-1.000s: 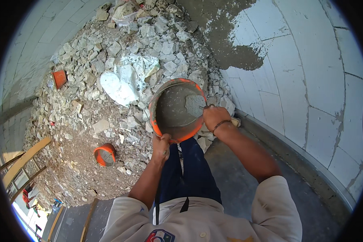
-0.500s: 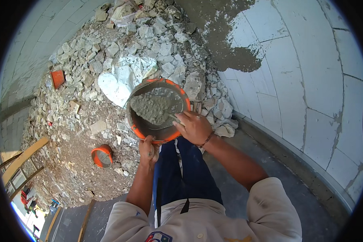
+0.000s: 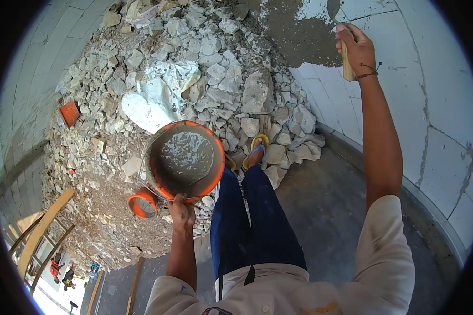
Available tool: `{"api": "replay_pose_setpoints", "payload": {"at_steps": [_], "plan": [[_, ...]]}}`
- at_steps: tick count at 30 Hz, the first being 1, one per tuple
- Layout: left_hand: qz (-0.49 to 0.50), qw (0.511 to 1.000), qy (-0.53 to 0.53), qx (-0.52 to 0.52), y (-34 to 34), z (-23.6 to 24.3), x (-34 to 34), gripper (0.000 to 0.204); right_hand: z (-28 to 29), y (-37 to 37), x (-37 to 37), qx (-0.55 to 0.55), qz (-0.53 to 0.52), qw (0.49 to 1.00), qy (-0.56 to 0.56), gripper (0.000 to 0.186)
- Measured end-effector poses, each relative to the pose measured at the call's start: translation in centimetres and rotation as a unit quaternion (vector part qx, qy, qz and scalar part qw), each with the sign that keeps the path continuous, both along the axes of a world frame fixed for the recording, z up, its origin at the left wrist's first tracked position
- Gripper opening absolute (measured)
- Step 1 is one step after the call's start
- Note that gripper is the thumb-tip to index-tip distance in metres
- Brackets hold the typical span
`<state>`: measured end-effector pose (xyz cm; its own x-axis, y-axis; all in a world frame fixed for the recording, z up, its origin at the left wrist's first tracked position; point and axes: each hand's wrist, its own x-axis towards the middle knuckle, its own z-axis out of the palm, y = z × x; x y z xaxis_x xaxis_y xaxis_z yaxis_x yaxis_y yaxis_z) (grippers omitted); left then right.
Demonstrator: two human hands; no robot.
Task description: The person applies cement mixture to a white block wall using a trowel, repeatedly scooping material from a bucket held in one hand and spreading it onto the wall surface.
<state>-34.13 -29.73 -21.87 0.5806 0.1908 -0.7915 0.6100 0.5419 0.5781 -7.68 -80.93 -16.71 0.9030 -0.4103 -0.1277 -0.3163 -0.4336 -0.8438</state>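
Observation:
My left hand (image 3: 181, 212) grips the near rim of an orange bucket (image 3: 205, 186) holding wet grey mortar (image 3: 186, 157). My right hand (image 3: 355, 50) is raised at the top right, closed on the wooden handle of a trowel (image 3: 347, 68); the trowel's grey blade (image 3: 333, 9) is against or close to a dark patch of mortar (image 3: 294, 34) spread on the white block wall (image 3: 425, 79). Below the bucket are my legs in navy trousers and a foot (image 3: 256, 152) in a yellow sandal beside the rubble.
A heap of broken rubble (image 3: 231, 84) fills the middle, with a white sack (image 3: 152, 100), a tilted orange bucket (image 3: 68, 113) and a smaller bucket (image 3: 142, 202). Grey floor (image 3: 326, 210) runs along the right wall. Wooden planks (image 3: 47, 226) and two distant people (image 3: 58, 270) are at lower left.
My right hand has lifted the trowel out of the bucket, up to the wall at the top right; the mound of mortar on its blade left the bucket. The bucket moved left and down.

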Motion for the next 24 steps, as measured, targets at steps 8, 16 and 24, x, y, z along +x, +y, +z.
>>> {"api": "replay_pose_setpoints", "payload": {"at_steps": [8, 16, 24], "plan": [[-0.049, 0.997, -0.022, -0.05, -4.7, 2.2, 1.7, 0.04, 8.8, 17.1, -12.4, -0.329, 0.459, 0.77, 0.296, 0.023], [-0.083, 0.994, -0.042, -0.065, -6.7, 5.3, 3.7, 0.029, 3.5, 23.7, -18.7, -0.346, 0.381, 0.822, 0.242, 0.017], [-0.051, 0.991, -0.027, -0.118, -4.0, 4.9, 5.3, 0.033, 4.3, 26.7, -18.5, -0.284, 0.294, 0.913, 0.009, 0.019]]}}
